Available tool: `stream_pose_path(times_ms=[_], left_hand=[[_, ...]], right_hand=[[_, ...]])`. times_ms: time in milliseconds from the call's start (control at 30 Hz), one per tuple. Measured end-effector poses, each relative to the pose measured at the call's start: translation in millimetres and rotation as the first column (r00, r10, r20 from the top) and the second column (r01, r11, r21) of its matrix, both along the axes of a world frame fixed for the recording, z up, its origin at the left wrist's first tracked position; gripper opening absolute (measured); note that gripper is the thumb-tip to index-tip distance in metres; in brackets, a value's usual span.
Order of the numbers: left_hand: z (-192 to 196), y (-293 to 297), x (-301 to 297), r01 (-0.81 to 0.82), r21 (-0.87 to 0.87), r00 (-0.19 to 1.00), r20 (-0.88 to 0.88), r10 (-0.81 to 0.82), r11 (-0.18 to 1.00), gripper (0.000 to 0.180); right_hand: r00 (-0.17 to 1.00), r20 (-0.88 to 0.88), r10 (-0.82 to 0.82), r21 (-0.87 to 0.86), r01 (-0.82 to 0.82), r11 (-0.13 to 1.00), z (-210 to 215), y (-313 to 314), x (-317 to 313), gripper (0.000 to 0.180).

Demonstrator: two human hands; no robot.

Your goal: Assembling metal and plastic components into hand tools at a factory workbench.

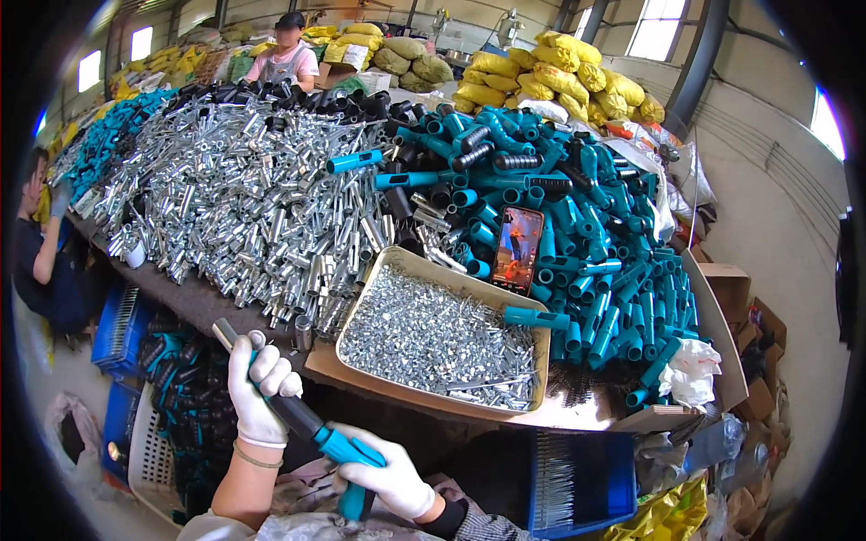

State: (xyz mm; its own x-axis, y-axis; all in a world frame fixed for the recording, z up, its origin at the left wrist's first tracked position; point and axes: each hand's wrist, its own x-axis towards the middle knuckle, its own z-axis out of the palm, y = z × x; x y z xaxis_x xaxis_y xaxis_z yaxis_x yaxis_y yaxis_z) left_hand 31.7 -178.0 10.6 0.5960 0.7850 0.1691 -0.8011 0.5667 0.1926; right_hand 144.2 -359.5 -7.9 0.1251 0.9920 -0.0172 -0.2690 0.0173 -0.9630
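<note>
A teal and black tool handle (298, 417) with a bare metal tube at its upper end lies tilted across both my hands. My left hand (257, 397), in a white glove, is closed around its upper part, and the metal tube sticks out beyond the fingers. My right hand (397, 478), gloved too, grips the teal lower part; some of its fingers are hidden. Just beyond my hands stands a shallow cream tray (544, 374) full of small shiny metal parts (424, 334). Teal plastic tubes (586, 234) are heaped behind and to the right of the tray.
A large heap of metal tubes (234, 207) covers the table's left. A lit phone (518, 251) leans on the teal heap. Below are a blue crate (595, 491) and a white basket (149, 478). One person (284, 59) stands behind the heap, another (45, 243) at left.
</note>
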Motion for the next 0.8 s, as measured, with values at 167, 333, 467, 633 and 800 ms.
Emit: stream_pose_path(times_ms=[167, 333, 467, 633, 800], left_hand=[[4.0, -13.2, 8.9, -0.111, -0.239, 0.957, -0.289, 0.038, 0.965, 0.022], [-12.7, -14.8, 3.5, -0.178, -0.284, 0.881, -0.473, 0.024, 0.942, 0.022], [-6.3, -16.0, 3.1, -0.156, -0.141, 0.932, -0.350, 0.098, 0.978, 0.019], [5.2, -24.9, -22.7, 0.257, 0.128, 0.928, -0.308, -0.208, 0.958, 0.012], [68.2, 3.7, -25.9, 0.097, 0.661, 0.932, -0.322, 0.164, 0.744, 0.019]], right_hand=[[0.079, 0.853, -0.516, 0.520, -0.210, 0.828, 11.5, 13.5, 28.8, 0.053], [-0.112, 0.919, -0.377, 0.334, -0.285, 0.898, 17.6, 5.6, 22.5, 0.051], [0.764, 0.628, -0.150, 0.151, 0.070, 0.986, 13.0, 6.5, 5.5, 0.041], [0.584, -0.806, 0.098, -0.292, -0.535, 0.793, -19.2, 17.1, -5.8, 0.072], [0.837, -0.415, 0.357, -0.142, -0.447, 0.883, -15.7, -3.5, 36.4, 0.066]])
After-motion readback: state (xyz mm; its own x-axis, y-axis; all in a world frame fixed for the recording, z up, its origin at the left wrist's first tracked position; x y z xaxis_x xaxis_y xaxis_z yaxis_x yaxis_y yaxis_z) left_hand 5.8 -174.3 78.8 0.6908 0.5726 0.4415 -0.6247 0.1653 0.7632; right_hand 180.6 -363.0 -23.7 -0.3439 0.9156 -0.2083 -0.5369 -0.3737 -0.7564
